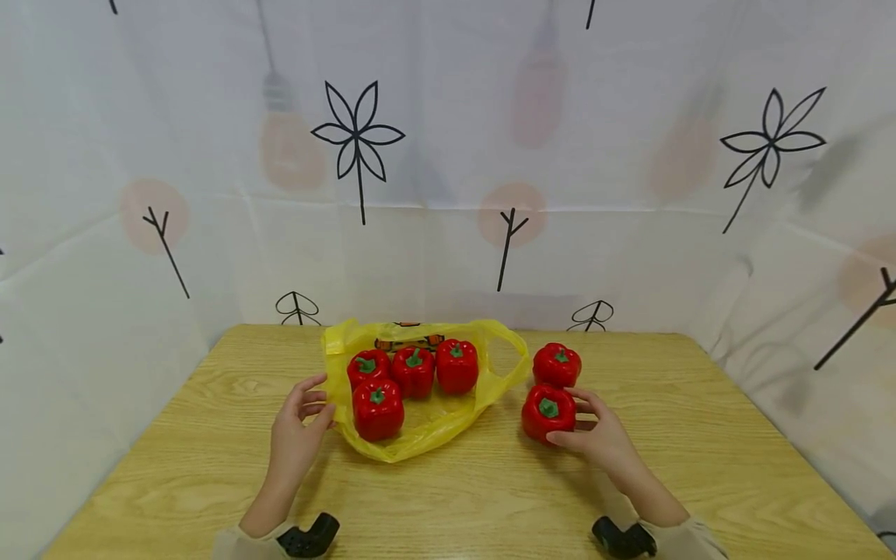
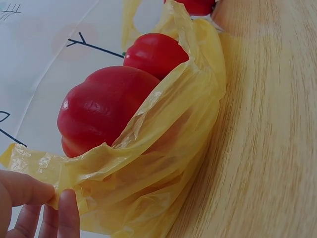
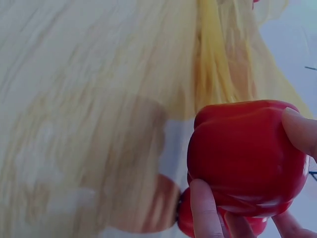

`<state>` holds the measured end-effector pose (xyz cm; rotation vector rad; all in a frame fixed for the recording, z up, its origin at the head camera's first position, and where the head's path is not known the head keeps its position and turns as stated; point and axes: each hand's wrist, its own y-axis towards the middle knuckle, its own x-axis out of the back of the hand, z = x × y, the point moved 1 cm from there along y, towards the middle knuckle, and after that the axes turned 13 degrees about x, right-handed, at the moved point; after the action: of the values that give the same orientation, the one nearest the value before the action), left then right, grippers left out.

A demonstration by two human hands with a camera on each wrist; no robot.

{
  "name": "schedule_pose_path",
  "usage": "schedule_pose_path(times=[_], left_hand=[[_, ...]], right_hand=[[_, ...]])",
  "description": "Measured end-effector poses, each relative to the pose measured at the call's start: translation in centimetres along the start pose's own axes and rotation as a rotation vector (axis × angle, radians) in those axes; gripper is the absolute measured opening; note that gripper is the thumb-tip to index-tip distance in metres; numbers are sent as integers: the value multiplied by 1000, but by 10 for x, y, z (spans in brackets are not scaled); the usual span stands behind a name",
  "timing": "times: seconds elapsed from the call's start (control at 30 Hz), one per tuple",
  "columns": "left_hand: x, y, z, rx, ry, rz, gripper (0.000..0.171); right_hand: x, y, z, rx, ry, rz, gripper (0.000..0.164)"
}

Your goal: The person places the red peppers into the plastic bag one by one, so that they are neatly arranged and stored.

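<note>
My left hand (image 1: 295, 435) pinches the left edge of a yellow plastic bag (image 1: 432, 434) between thumb and fingers, as the left wrist view also shows. The bag lies on its side with its mouth spread open, and several red bell peppers (image 1: 378, 412) with green stems sit inside. To the right of the bag, my right hand (image 1: 607, 445) grips another red bell pepper (image 3: 242, 153) by its sides. In the right wrist view, this pepper casts a shadow on the table. Just behind it sits one more red bell pepper (image 1: 558, 362), outside the bag.
The wooden table (image 1: 448, 513) carries everything. A white cloth (image 1: 448, 155) printed with black flowers and twigs hangs behind it and along both sides. The bag's looped handle (image 1: 518, 354) sticks out to the right, towards the peppers outside.
</note>
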<state>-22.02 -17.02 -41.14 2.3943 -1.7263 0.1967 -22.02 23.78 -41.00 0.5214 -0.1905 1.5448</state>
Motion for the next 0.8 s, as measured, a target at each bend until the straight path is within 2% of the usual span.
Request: schedule_pose_path(times=[0.27,0.6,0.8], left_hand=[[-1,0,0,2,-3,3,41],[0,0,0,10,-8,6,42],[-1,0,1,6,0,3,41]], right_hand=[[-1,-4,13,21,38,13,76],[-8,-5,28,97,29,32,73],[-14,-5,33,122,62,46,72]])
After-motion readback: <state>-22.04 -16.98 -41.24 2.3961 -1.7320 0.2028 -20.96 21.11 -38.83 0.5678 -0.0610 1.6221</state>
